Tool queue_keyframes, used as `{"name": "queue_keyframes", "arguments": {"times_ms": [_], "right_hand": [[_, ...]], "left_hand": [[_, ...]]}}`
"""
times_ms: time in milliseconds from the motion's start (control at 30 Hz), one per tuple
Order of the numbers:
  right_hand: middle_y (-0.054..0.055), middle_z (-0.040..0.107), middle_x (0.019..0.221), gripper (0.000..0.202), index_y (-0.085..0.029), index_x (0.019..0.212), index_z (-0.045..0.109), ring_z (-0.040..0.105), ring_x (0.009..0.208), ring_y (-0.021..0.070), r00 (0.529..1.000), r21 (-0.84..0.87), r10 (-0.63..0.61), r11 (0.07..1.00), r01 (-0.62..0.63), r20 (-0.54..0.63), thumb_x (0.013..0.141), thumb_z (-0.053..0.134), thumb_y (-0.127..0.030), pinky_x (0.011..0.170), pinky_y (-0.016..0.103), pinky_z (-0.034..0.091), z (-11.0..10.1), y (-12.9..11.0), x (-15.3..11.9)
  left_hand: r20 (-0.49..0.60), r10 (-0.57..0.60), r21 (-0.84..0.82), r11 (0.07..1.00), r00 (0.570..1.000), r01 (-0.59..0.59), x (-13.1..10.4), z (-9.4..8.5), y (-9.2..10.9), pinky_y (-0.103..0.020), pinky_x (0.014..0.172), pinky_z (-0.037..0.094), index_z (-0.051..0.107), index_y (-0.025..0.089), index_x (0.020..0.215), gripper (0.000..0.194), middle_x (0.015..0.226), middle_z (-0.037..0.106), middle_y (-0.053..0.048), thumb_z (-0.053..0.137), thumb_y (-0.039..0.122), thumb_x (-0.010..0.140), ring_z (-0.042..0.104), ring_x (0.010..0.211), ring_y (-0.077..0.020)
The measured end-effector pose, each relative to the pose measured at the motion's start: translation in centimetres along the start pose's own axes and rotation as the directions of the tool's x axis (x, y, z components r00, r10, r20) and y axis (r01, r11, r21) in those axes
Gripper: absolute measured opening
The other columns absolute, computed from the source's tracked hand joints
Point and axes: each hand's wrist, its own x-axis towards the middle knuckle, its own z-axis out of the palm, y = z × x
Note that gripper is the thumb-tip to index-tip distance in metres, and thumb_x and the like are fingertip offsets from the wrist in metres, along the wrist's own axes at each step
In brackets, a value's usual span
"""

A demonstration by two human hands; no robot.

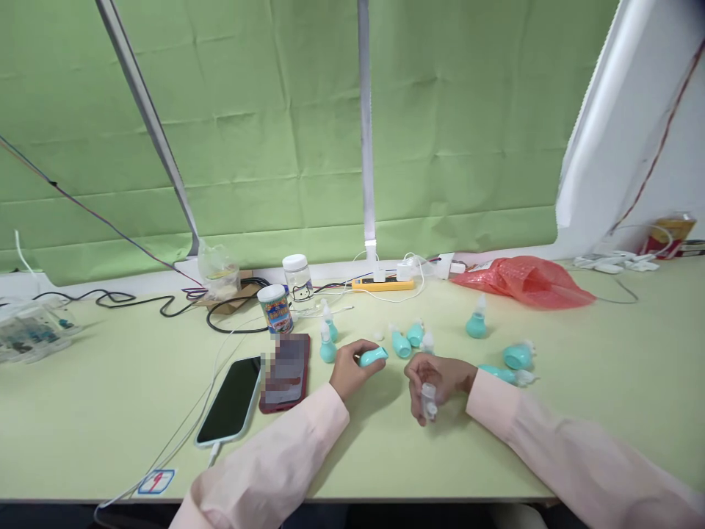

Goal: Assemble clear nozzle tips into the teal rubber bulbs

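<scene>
My left hand (pixel 352 367) is closed round a teal bulb (pixel 373 357) lying sideways above the table. To its right, my right hand (pixel 432 382) holds a small clear plastic piece (pixel 428 402) in its curled fingers. The two hands are apart. Two upright teal bulbs with clear tips, one of them a teal bulb (pixel 327 349), stand left of my left hand. Between and behind the hands lie several more, among them a tilted teal bulb (pixel 401 344). An upright teal bulb (pixel 476 325) and a lying teal bulb (pixel 518 356) are at the right.
Two phones, a white-edged phone (pixel 230 402) and a red-cased phone (pixel 286 373), lie at the left near a printed can (pixel 275 310) and a clear jar (pixel 298 279). Behind are a yellow power strip (pixel 385 286), cables and a red bag (pixel 529 281).
</scene>
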Motion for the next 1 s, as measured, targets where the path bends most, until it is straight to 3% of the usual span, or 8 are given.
{"name": "queue_keyframes", "arguments": {"times_ms": [100, 200, 267, 333, 433, 567, 733, 1000], "right_hand": [[0.009, 0.062, 0.072, 0.036, -0.01, 0.07, 0.052, 0.059, 0.058, 0.0163, 0.996, -0.059, 0.087, 0.995, -0.086, 0.018, 0.045, 0.069, -0.03, 0.052, 0.03, 0.046, 0.3, -0.3, -0.4], [0.004, 0.06, 0.062, 0.029, -0.01, 0.073, 0.056, 0.05, 0.044, 0.0066, 0.973, -0.081, -0.027, 0.997, 0.008, -0.231, 0.058, 0.061, -0.034, 0.041, 0.019, 0.04, 1.3, 0.0, 0.4], [0.0, 0.056, 0.055, 0.025, -0.011, 0.074, 0.057, 0.042, 0.038, 0.0026, 0.893, -0.116, -0.154, 0.986, 0.116, -0.422, 0.063, 0.058, -0.033, 0.035, 0.015, 0.033, 2.0, 0.4, 1.3], [-0.002, 0.054, 0.054, 0.026, -0.012, 0.079, 0.056, 0.038, 0.037, 0.002, 0.805, -0.181, -0.258, 0.965, 0.189, -0.535, 0.063, 0.058, -0.032, 0.033, 0.015, 0.031, 2.6, 0.8, 2.1], [-0.002, 0.054, 0.055, 0.029, -0.014, 0.078, 0.052, 0.04, 0.038, 0.0038, 0.69, -0.297, -0.366, 0.928, 0.224, -0.624, 0.057, 0.063, -0.031, 0.035, 0.018, 0.036, 3.1, 1.6, 2.7], [-0.003, 0.051, 0.049, 0.026, -0.013, 0.062, 0.052, 0.038, 0.035, 0.0037, 0.573, -0.432, -0.433, 0.89, 0.149, -0.695, 0.05, 0.067, -0.029, 0.031, 0.018, 0.035, 3.2, 2.5, 2.8], [0.0, 0.056, 0.048, 0.02, -0.014, 0.057, 0.058, 0.044, 0.038, 0.0066, 0.439, -0.73, -0.664, 0.682, 0.025, -0.605, 0.051, 0.066, -0.032, 0.034, 0.02, 0.037, 3.3, 3.1, 2.6], [0.003, 0.064, 0.07, 0.008, -0.021, 0.072, 0.059, 0.055, 0.049, 0.0119, 0.443, -0.955, -0.859, 0.296, 0.018, -0.258, 0.064, 0.057, -0.024, 0.043, 0.024, 0.045, 3.8, 3.0, 2.2]], "left_hand": [[0.117, -0.067, -0.184, 0.979, 0.991, 0.088, -0.1, 0.0, 0.2, -0.022, 0.056, 0.038, 0.057, 0.013, 0.073, 0.022, 0.066, 0.057, -0.002, 0.058, 0.026, 0.055, 0.051, 0.061, -0.0128], [0.322, -0.152, -0.298, 0.921, 0.934, 0.252, -0.2, -0.3, 0.1, -0.02, 0.044, 0.036, 0.055, 0.011, 0.071, 0.021, 0.053, 0.053, -0.001, 0.056, 0.025, 0.055, 0.049, 0.048, -0.0109], [0.421, -0.183, -0.33, 0.881, 0.888, 0.338, -0.3, -0.7, -0.1, -0.018, 0.037, 0.031, 0.053, 0.012, 0.072, 0.023, 0.049, 0.051, 0.0, 0.055, 0.027, 0.056, 0.047, 0.042, -0.01], [0.481, -0.186, -0.346, 0.858, 0.857, 0.38, -0.3, -1.2, -0.2, -0.017, 0.034, 0.029, 0.05, 0.012, 0.074, 0.026, 0.049, 0.051, 0.0, 0.057, 0.028, 0.055, 0.046, 0.041, -0.009], [0.548, -0.186, -0.294, 0.87, 0.816, 0.396, -0.2, -2.0, -0.3, -0.016, 0.034, 0.028, 0.048, 0.013, 0.077, 0.033, 0.051, 0.051, 0.002, 0.062, 0.028, 0.051, 0.042, 0.037, -0.0061], [0.583, -0.19, -0.207, 0.906, 0.79, 0.37, -0.3, -2.3, -0.2, -0.016, 0.032, 0.027, 0.048, 0.014, 0.077, 0.038, 0.051, 0.05, 0.003, 0.065, 0.033, 0.05, 0.037, 0.034, -0.0036], [0.602, -0.224, -0.22, 0.876, 0.766, 0.428, -0.8, -2.2, 0.0, -0.017, 0.032, 0.026, 0.05, 0.012, 0.082, 0.045, 0.053, 0.05, 0.002, 0.065, 0.039, 0.049, 0.037, 0.034, -0.0032], [0.637, -0.258, -0.263, 0.813, 0.727, 0.519, -1.0, -2.2, 0.3, -0.016, 0.031, 0.024, 0.053, 0.012, 0.082, 0.048, 0.048, 0.048, 0.004, 0.07, 0.033, 0.043, 0.036, 0.033, -0.0026]]}}
